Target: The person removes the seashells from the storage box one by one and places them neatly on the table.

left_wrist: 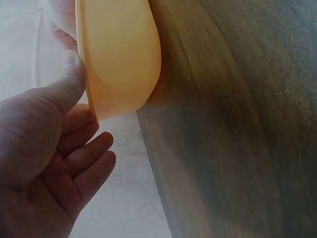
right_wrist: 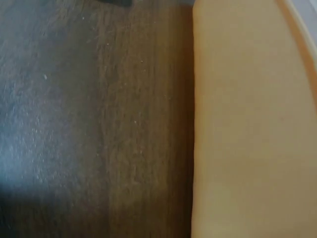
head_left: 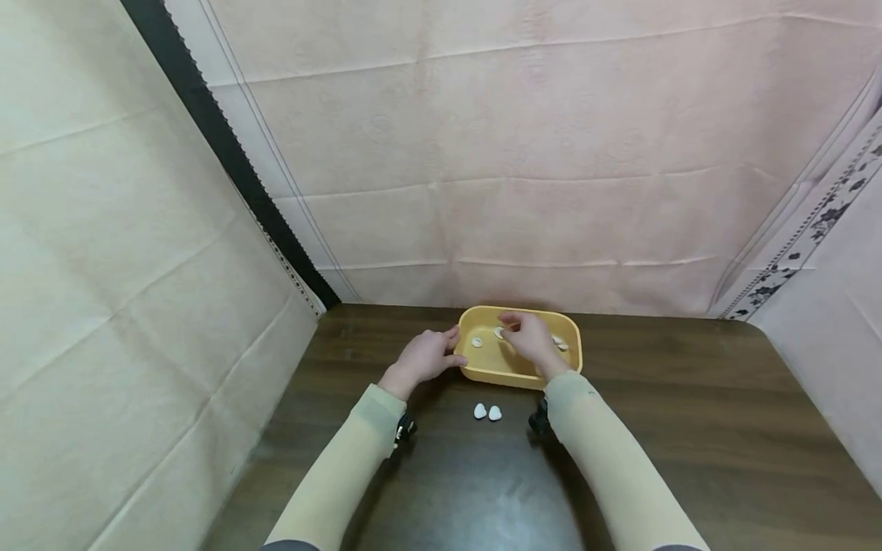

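A yellow rectangular tray (head_left: 503,377) stands on the dark wooden table. My left hand (head_left: 425,355) holds its left end, with thumb and forefinger at the rim; the left wrist view shows this hand (left_wrist: 54,134) close up. Over the inside of the tray is my right hand (head_left: 532,342), finger and thumb by a small white piece (head_left: 499,333). I cannot tell whether they pinch it. Another round white piece (head_left: 477,342) lies to its left, and several pale pieces (head_left: 561,343) lie toward the right end. In the right wrist view only the tray wall (right_wrist: 252,124) shows, no fingers.
Two white rounded-triangle pieces, a left one (head_left: 480,411) and a right one (head_left: 494,413), lie side by side on the table (head_left: 654,413) in front of the tray. A pale cloth wall (head_left: 524,191) rises behind the tray, with more cloth at both sides.
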Action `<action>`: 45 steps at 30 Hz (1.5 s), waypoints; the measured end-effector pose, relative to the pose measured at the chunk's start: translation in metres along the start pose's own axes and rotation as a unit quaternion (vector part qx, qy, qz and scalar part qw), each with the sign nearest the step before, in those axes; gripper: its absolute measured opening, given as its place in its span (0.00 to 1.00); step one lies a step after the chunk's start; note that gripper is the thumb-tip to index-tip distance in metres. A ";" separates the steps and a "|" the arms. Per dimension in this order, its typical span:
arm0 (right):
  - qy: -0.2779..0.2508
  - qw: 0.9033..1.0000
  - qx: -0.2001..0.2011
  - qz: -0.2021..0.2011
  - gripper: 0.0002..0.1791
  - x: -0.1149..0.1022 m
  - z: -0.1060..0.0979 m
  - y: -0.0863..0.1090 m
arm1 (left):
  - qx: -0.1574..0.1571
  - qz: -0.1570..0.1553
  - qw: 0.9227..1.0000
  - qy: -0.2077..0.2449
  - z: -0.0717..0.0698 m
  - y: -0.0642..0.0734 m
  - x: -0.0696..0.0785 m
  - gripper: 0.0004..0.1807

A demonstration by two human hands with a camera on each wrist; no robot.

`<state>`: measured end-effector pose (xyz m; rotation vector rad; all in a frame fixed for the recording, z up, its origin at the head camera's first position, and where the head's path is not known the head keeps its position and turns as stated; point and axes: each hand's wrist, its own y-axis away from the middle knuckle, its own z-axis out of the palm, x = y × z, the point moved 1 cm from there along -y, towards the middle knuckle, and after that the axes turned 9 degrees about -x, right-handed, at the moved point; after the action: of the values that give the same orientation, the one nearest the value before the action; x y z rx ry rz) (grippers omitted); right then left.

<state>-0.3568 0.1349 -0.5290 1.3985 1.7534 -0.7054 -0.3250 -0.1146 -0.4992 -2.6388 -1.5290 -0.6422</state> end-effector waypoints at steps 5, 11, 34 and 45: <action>0.035 0.999 -0.004 -0.011 0.20 0.004 0.001 -0.006 | -0.007 -0.003 1.000 -0.002 -0.001 0.000 0.001 0.37; 0.084 0.996 -0.008 -0.022 0.20 0.008 0.003 -0.011 | -0.006 0.002 1.000 -0.001 0.000 -0.002 0.001 0.36; 0.158 0.986 -0.040 -0.024 0.17 0.007 0.011 -0.015 | -0.006 -0.009 1.000 -0.001 0.000 -0.001 0.001 0.37; 0.162 0.985 -0.043 -0.038 0.08 0.002 0.016 -0.017 | -0.007 -0.008 1.000 0.006 -0.001 0.002 0.003 0.35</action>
<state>-0.3694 0.1189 -0.5407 1.4544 2.0728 -0.4520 -0.3226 -0.1134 -0.4966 -2.6310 -1.5485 -0.6711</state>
